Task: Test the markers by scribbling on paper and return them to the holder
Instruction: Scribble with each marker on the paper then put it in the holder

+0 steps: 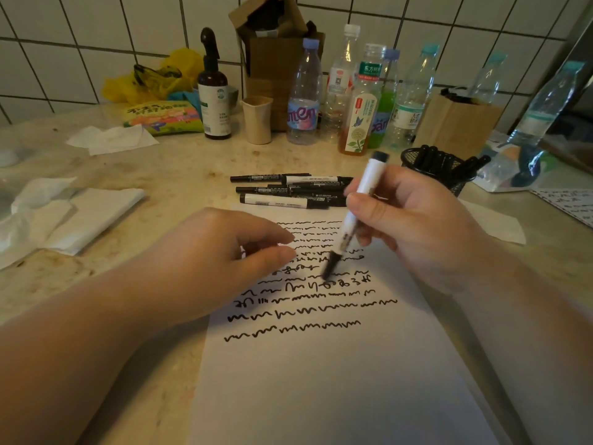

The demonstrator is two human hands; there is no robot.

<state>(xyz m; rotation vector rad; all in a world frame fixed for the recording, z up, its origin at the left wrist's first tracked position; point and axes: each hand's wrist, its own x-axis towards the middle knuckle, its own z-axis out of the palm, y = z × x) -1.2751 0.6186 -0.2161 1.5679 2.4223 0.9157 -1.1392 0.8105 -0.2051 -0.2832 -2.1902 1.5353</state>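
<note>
My right hand (414, 220) grips a white-bodied black marker (362, 194), its tip down on the white paper (337, 380) among rows of black squiggles. My left hand (224, 255) rests on the paper's left edge, fingers curled; whether it holds a cap is hidden. Several more markers (288, 191) lie on the counter just beyond the paper's top edge. A black mesh holder (439, 171) with several markers stands at the right, behind my right hand.
Plastic bottles (305, 94) and a brown spray bottle (213, 88) line the tiled wall, with a beige cup (256, 118) and cardboard boxes (276, 56). Crumpled tissues (64, 216) lie at left. Another scribbled sheet (568, 203) sits far right.
</note>
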